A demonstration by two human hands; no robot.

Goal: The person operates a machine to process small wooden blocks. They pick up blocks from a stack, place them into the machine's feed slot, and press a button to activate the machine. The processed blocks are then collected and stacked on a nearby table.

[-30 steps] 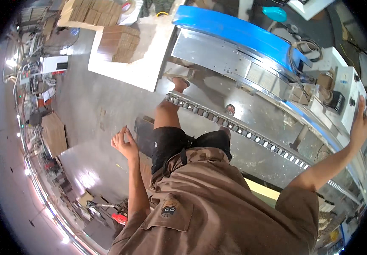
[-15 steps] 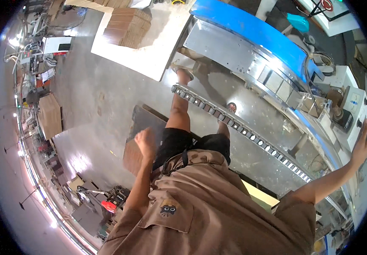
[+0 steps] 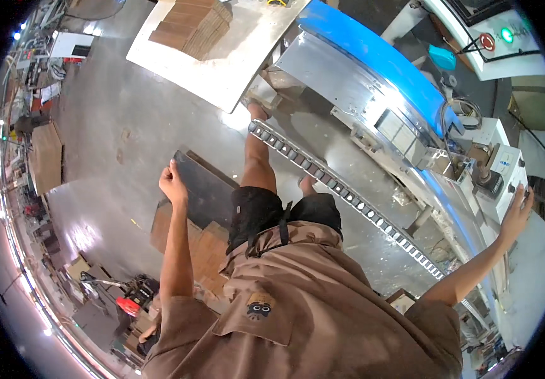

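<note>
My right hand [image 3: 517, 213] reaches the lower corner of a white control box [image 3: 504, 174] on the machine at the right. Its fingers curl around a small dark knob [image 3: 525, 195] at the box's edge, partly hidden by them. My left hand [image 3: 172, 184] hangs in the air over the floor at the left, closed in a loose fist with the thumb on top, and nothing shows in it. Beyond the fist lies a dark flat board [image 3: 204, 189] over brown wooden panels [image 3: 206, 249].
A roller rail [image 3: 342, 189] crosses in front of my legs. The machine's blue cover [image 3: 373, 57] curves along the far right. A white table [image 3: 184, 79] bears a stack of brown boards [image 3: 191, 28]. An emergency stop button [image 3: 487, 42] sits on a panel at the upper right.
My left hand has moved left and up, away from my shorts. My right hand stays at the control box. The view has shifted, showing more of the dark board and the upper-right panel.
</note>
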